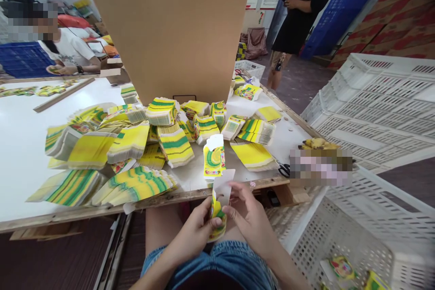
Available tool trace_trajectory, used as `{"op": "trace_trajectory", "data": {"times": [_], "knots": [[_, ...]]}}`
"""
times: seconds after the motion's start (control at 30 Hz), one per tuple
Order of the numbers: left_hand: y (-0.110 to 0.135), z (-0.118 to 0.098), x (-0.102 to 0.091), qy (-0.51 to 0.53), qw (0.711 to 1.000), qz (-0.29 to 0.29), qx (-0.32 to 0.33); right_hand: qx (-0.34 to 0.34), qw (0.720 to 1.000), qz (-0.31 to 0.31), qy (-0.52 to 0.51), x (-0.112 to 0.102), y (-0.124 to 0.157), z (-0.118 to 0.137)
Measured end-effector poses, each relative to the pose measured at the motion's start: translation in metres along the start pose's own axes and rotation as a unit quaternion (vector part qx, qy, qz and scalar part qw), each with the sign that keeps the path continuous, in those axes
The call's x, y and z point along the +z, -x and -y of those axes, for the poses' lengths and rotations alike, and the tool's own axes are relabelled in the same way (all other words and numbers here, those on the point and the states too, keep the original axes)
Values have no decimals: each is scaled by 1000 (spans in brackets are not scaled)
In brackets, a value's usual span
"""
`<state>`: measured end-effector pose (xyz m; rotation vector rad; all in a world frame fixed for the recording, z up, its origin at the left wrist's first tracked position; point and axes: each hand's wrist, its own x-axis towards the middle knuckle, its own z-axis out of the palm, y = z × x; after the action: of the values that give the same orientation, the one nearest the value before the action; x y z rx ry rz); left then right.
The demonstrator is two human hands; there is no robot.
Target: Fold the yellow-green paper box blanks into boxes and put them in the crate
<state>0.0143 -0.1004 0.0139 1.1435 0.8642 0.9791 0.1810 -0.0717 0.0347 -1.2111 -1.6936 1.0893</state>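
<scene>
A small yellow-and-green printed carton is held over my lap, just off the table's front edge. Its blank white-grey inner flap stands up at the top. My left hand grips the carton's left side, thumb across its front. On the other side, the thumb and fingers of my right hand close on its right edge beside the flap. Directly beyond, a stack of flat cartons lies at the table edge. Many more bundles of flat cartons are heaped across the white table.
A tall brown cardboard panel rises behind the bundles. Black-handled scissors and bananas lie right. A white crate at lower right holds folded cartons; stacked crates stand beyond. One person sits far left; another stands back right.
</scene>
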Motion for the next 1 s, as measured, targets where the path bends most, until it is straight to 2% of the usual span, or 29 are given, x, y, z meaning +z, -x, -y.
{"op": "trace_trajectory", "data": {"times": [0.07,0.17,0.37,0.6,0.73,1.0], "knots": [[-1,1,1,42,999,1,-5,23,999,-16,-25,4,4,-7],[-3,-1,5,62,998,-12,-7,50,998,-4,-30,11,9,-14],[-9,2,14,90,993,-78,-14,85,996,-30,-10,19,14,-19],[-9,10,6,60,992,-111,-4,10,998,-51,44,11,9,-22],[-8,12,4,66,990,-127,-2,6,998,-44,38,12,9,-24],[-14,17,6,109,981,-162,-16,-18,997,-72,37,22,11,-24]]}}
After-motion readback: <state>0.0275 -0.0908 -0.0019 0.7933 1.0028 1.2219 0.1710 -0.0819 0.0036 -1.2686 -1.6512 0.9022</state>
